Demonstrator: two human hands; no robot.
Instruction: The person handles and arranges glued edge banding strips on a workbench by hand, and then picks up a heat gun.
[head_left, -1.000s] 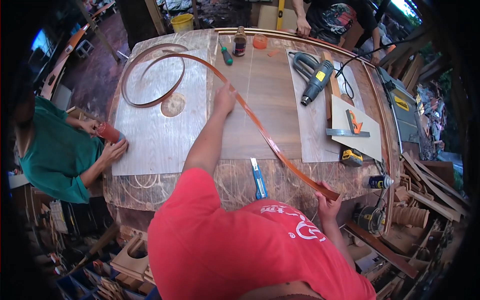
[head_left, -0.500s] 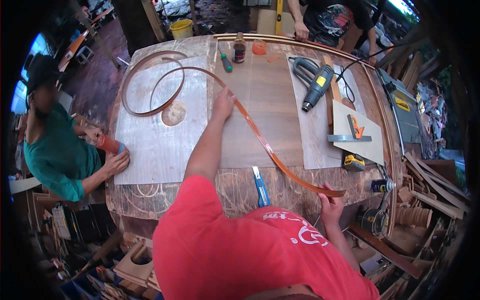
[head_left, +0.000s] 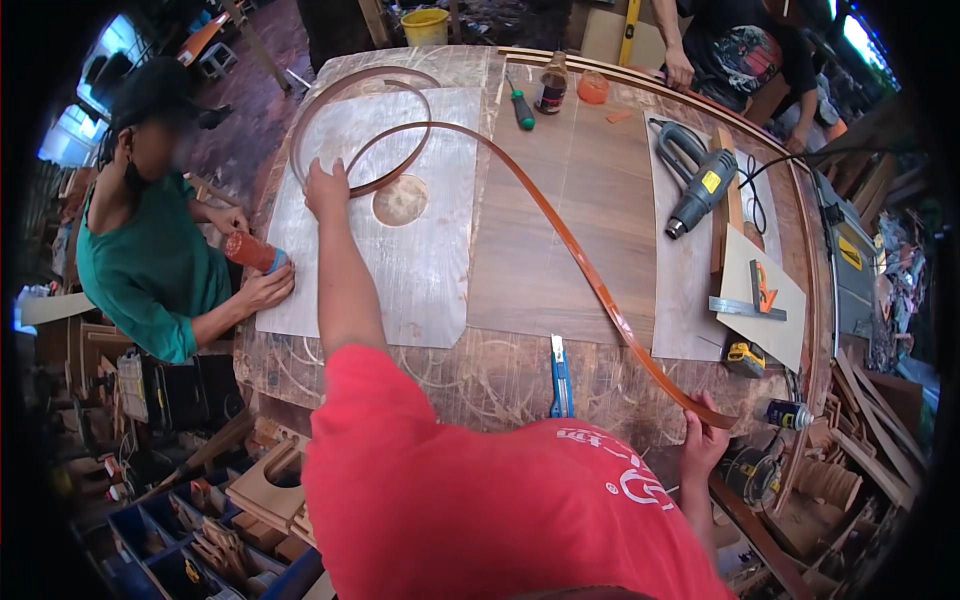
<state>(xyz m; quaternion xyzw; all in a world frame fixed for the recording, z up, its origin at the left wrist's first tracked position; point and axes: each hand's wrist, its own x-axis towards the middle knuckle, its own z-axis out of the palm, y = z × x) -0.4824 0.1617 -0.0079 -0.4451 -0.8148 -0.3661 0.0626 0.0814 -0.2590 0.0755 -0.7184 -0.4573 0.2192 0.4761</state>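
Observation:
My left hand (head_left: pixel 326 190) is at the near-left edge of the coiled strip (head_left: pixel 411 161), fingers apart and slightly curved; I cannot tell whether it touches the band. From the coil, a glossy orange-brown length (head_left: pixel 565 240) runs diagonally across a brown wood-grain panel (head_left: pixel 520 280) toward me. My right hand (head_left: pixel 703 438) grips its end at the table's front edge. Under the coil lies a pale panel (head_left: pixel 365 300) with a round cutout (head_left: pixel 400 200). A blue utility knife (head_left: pixel 561 376) lies between my arms.
A co-worker (head_left: pixel 150 260) at left holds a red cylinder (head_left: pixel 250 251); another (head_left: pixel 745 55) stands at the far edge. A heat gun (head_left: pixel 700 190), square (head_left: pixel 762 300), drill (head_left: pixel 744 358), spray can (head_left: pixel 785 413), green screwdriver (head_left: pixel 520 105) and bottle (head_left: pixel 551 85) are on the table (head_left: pixel 440 390).
My left hand has left the middle of the strip and moved left to the coil. My right hand still holds the end, now a little farther right and lower in view.

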